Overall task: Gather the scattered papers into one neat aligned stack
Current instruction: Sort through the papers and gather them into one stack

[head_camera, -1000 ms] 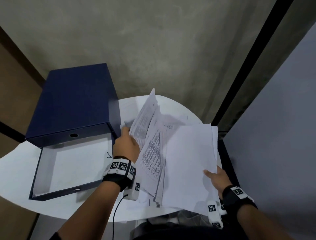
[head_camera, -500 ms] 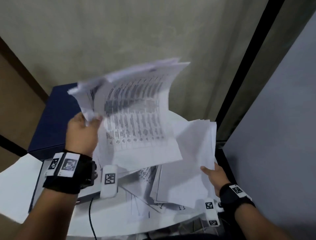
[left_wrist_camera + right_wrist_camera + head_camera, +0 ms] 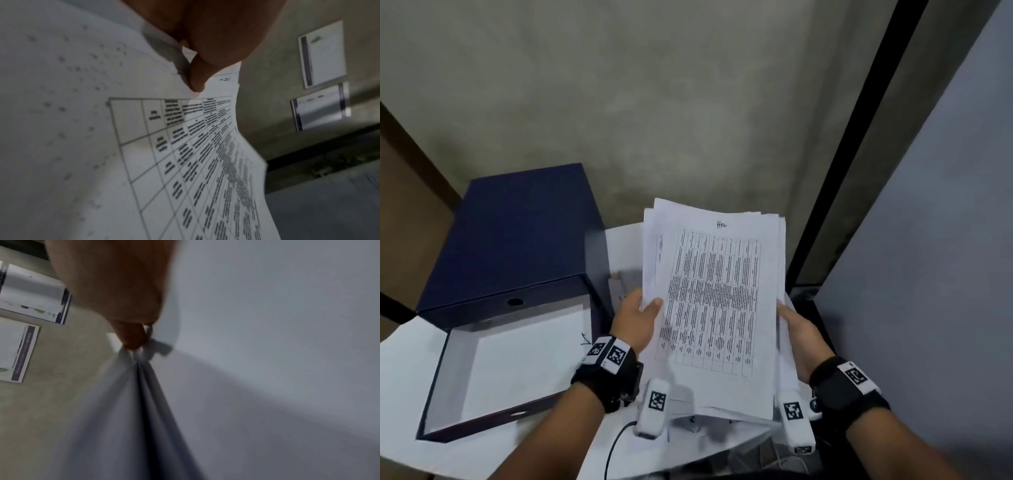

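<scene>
— Gripping what, those hands?
— Left hand and right hand each clasped a side edge of the papers, held above the desk.
— Finished?
— Mostly gathered, I judged; edges were ragged. Long axis ran away from the person, header farthest.

Right hand grip pinches the edge of blurred white papers, sheets fanning below the grip; two posted notices left of it on the wall.
</scene>
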`<state>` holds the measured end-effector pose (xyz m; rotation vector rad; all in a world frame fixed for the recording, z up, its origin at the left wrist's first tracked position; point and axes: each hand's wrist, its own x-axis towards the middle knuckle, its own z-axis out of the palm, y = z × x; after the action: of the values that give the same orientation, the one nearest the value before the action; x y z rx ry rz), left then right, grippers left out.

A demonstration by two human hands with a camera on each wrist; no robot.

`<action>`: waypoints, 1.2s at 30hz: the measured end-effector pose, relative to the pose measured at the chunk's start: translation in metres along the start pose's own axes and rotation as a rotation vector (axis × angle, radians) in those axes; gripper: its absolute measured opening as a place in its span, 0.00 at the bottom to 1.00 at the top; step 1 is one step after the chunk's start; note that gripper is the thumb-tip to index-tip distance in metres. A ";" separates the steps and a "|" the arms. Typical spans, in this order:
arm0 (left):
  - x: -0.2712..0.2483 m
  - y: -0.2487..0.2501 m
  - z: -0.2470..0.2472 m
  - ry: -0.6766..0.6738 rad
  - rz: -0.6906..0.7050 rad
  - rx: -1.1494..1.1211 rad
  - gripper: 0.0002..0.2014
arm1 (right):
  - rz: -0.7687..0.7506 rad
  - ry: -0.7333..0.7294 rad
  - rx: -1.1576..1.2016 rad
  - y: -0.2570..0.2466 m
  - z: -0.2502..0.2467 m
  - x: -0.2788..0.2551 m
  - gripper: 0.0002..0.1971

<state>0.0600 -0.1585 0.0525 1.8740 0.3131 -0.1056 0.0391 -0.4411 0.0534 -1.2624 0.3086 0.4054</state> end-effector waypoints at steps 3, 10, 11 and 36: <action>-0.002 0.007 0.005 0.011 0.105 -0.010 0.11 | -0.001 -0.050 0.066 0.002 -0.005 -0.004 0.23; -0.003 0.000 0.030 -0.013 0.103 -0.088 0.27 | -0.059 0.056 -0.217 0.028 -0.024 0.005 0.23; -0.001 -0.010 0.034 -0.039 0.037 -0.072 0.29 | -0.050 0.098 -0.218 0.034 -0.031 0.005 0.23; 0.033 -0.119 0.053 -0.143 -0.420 0.694 0.33 | 0.194 0.496 -0.237 0.124 -0.126 -0.002 0.21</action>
<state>0.0639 -0.1692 -0.0812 2.4363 0.6252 -0.7055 -0.0199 -0.5319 -0.0866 -1.5665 0.8276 0.2934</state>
